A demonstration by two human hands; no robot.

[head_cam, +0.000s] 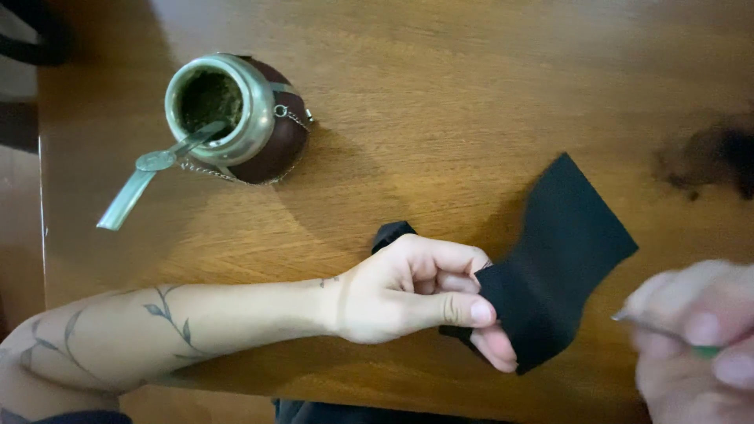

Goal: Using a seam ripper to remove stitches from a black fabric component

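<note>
Blurred at the table's near right corner, the right hand (699,338) has its grip closed on a thin green-tipped tool (667,336). Left hand (408,289) pinches the black fabric (554,263) near the front edge, grip tight on its fold; best keep that fabric taut and steady, I'd say. Mate gourd (239,114) sits far left.

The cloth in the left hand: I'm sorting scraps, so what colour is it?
Plain black cloth, no pattern, pinched by the left hand; head view.
</note>
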